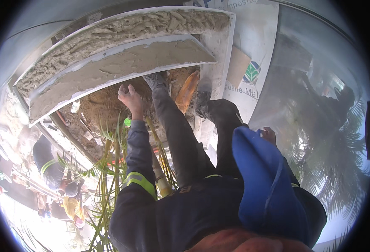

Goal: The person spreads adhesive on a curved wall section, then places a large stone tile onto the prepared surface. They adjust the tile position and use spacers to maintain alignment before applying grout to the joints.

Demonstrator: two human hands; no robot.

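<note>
My left hand (131, 100) is raised with fingers loosely bent and apart, holding nothing, just below the front edge of a curved ledge (92, 73) spread with grey mortar. Behind that, a longer strip (122, 31) carries rough, ridged mortar. My right hand (268, 135) shows only in part beside a blue cloth (260, 176), its fingers curled; whatever it may hold is hidden. My legs (172, 138) extend toward dirt (88, 109) under the ledge, where an orange-brown piece (187, 92) lies between my shoes.
Palm fronds (109, 176) rise beside my left arm. At left, another person (53, 164) in dark clothing bends among scattered materials. A white printed panel (252, 42) with a green leaf mark and a brown board (236, 67) stand at right, next to a glossy grey reflective surface (311, 109).
</note>
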